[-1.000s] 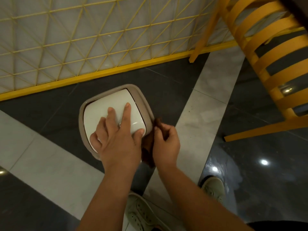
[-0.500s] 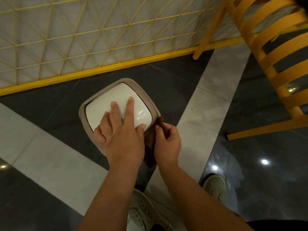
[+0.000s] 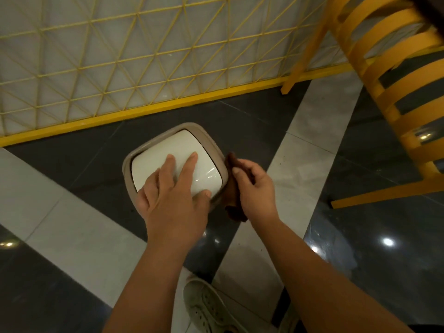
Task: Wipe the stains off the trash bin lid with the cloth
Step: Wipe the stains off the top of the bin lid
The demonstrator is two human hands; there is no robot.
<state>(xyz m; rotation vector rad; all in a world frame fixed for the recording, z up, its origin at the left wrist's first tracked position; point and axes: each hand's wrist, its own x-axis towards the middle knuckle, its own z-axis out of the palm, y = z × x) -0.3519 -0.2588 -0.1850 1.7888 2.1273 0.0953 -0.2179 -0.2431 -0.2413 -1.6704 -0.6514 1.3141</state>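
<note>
On the dark tiled floor beside a yellow lattice partition (image 3: 101, 68), I have my left hand (image 3: 173, 200) spread flat on the white trash bin lid (image 3: 168, 159), fingers straight and pressing, thumb at the near edge — nothing gripped. My right hand (image 3: 255, 188) pinches the brown cloth (image 3: 234, 200), curled round its bunched upper end, with the rest hanging down against the bin's beige rim (image 3: 216, 147) on the right side. The lid looks to me like smooth, glossy hard plastic, domed and probably hinged, so I judge it slippery and apt to rock under pressure; bracing it flat from above seems the sound hold. The cloth is soft and limp, light enough to flop — best gathered into a pad under the fingers before it meets the lid. No stains are distinguishable from here. A yellow slatted chair (image 3: 394, 80) stands to the right.
</note>
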